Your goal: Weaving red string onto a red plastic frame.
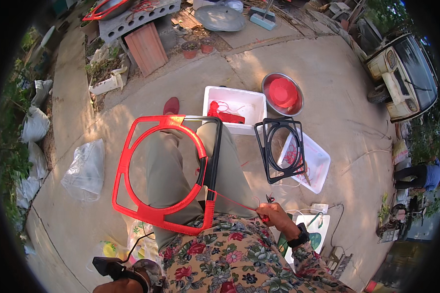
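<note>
Across my thighs lies a square frame with a ring inside it [144, 211]. Glossy red cord wraps most of it, while its right side shows bare black and some metal. A thin red cord [237, 201] runs taut from the lower right of the frame to my right hand [277, 218], which is closed on it. Dark tips [270, 198] and a bit of red show at that hand, perhaps small scissors. My left hand [116, 286] is at the lower left edge, apart from the frame, its fingers hidden. A black device [108, 266] is beside its wrist.
Ahead stand a white foam box [234, 128] with red material, and a metal basin [300, 105] holding something red. A bare black frame [266, 158] leans on a second foam box [322, 168]. A clear plastic bag [85, 171] lies left. A vehicle [401, 80] and a person [425, 176] are far right.
</note>
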Demonstrator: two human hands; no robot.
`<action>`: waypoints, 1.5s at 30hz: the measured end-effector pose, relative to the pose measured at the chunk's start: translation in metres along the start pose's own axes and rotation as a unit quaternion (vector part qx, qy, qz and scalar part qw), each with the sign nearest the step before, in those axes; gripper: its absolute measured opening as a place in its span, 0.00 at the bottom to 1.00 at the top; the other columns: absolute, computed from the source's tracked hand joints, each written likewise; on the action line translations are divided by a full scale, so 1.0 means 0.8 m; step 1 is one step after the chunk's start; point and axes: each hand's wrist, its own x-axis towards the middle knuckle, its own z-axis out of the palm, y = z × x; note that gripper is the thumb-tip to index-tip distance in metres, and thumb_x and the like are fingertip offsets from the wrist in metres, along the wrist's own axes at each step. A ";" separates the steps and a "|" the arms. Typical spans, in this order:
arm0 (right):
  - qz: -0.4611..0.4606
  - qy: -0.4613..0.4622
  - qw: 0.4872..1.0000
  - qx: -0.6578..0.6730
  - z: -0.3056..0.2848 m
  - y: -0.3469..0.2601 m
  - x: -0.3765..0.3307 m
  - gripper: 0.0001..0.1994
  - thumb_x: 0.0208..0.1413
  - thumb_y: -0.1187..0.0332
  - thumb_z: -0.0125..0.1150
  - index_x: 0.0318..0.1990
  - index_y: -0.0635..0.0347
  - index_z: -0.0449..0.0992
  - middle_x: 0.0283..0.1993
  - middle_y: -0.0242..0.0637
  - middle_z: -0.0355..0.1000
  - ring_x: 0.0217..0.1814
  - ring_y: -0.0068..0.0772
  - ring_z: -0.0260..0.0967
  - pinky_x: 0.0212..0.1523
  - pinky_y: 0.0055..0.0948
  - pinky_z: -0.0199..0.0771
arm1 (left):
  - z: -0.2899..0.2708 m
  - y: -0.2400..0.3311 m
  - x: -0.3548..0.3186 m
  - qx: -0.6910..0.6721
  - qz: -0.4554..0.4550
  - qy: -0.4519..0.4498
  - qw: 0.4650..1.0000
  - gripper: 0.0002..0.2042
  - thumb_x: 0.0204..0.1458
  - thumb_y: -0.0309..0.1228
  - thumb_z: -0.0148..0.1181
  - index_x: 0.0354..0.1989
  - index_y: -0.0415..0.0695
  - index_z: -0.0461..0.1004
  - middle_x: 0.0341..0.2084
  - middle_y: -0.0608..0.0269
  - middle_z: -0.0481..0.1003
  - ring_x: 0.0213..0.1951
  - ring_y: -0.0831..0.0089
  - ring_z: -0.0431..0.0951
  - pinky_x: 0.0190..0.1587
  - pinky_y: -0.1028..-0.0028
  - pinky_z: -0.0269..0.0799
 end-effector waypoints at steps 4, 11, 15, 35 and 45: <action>-0.013 0.018 1.000 0.016 -0.009 0.004 0.003 0.11 0.55 0.60 0.55 0.23 0.51 0.69 0.19 0.17 0.56 0.18 0.10 0.47 0.19 0.14 0.44 | 0.028 -0.063 -0.109 0.131 -0.282 0.536 0.785 0.11 0.55 0.28 0.55 0.40 0.30 0.75 0.20 0.55 0.75 0.18 0.72 0.73 0.22 0.75 0.66; -0.059 0.007 0.997 0.041 -0.010 0.004 -0.012 0.12 0.56 0.63 0.54 0.21 0.53 0.67 0.20 0.19 0.57 0.19 0.11 0.48 0.19 0.16 0.44 | 0.029 -0.182 -0.207 0.281 -0.464 0.631 0.555 0.16 0.58 0.27 0.53 0.53 0.32 0.67 0.38 0.57 0.76 0.41 0.71 0.77 0.44 0.74 0.73; -0.083 -0.030 0.994 0.068 -0.009 0.001 -0.018 0.13 0.56 0.65 0.52 0.20 0.55 0.66 0.19 0.21 0.57 0.18 0.13 0.49 0.18 0.18 0.45 | 0.025 -0.204 -0.205 0.346 -0.482 0.605 0.531 0.19 0.57 0.23 0.51 0.57 0.33 0.63 0.37 0.53 0.76 0.35 0.70 0.79 0.39 0.74 0.74; -0.079 -0.091 0.967 0.222 -0.035 0.047 -0.045 0.15 0.55 0.68 0.51 0.17 0.59 0.61 0.12 0.28 0.51 0.11 0.21 0.45 0.15 0.23 0.43 | 0.014 -0.220 -0.175 -0.011 -0.397 0.822 0.409 0.11 0.60 0.34 0.46 0.29 0.41 0.69 0.16 0.58 0.72 0.11 0.70 0.69 0.09 0.74 0.57; -0.078 -0.056 0.957 0.274 -0.044 0.052 -0.020 0.16 0.55 0.67 0.51 0.17 0.55 0.56 0.12 0.27 0.49 0.11 0.22 0.45 0.14 0.23 0.44 | 0.024 -0.223 -0.186 -0.019 -0.352 0.863 0.363 0.08 0.51 0.26 0.48 0.31 0.32 0.69 0.16 0.53 0.72 0.11 0.69 0.71 0.08 0.74 0.62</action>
